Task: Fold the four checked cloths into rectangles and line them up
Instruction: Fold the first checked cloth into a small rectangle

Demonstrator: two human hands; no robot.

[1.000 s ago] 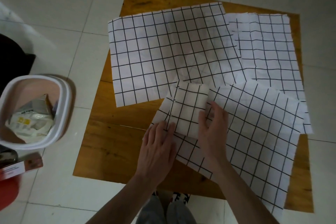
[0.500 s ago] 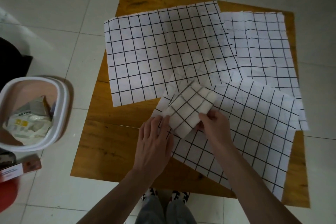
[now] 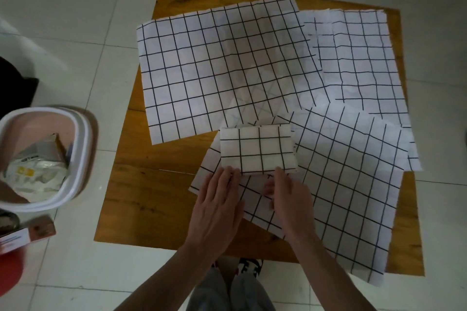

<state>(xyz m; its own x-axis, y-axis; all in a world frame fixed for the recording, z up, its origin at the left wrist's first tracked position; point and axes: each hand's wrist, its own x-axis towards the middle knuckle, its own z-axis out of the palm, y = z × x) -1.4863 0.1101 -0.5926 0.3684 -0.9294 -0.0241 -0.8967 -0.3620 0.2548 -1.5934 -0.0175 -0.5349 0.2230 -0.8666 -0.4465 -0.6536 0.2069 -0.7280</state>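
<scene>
Nearest me, my left hand [image 3: 217, 199] lies flat, fingers straight, tips on the near edge of the folded cloth [image 3: 256, 149]. My right hand [image 3: 290, 197] pinches that same edge. Beneath it spreads an open checked cloth [image 3: 348, 184] on the wooden desk [image 3: 151, 199]. Farther off lie a large flat cloth [image 3: 219, 68] and, to its right, another cloth [image 3: 364, 58].

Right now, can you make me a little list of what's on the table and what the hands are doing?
table: wooden table
folded cloth: small rectangle lying on the near flat cloth
flat cloths: big one at the back, another at the back right
left hand: flat, fingertips at the folded cloth's near edge
right hand: fingers curled at the same edge
beside the table: white bin
</scene>
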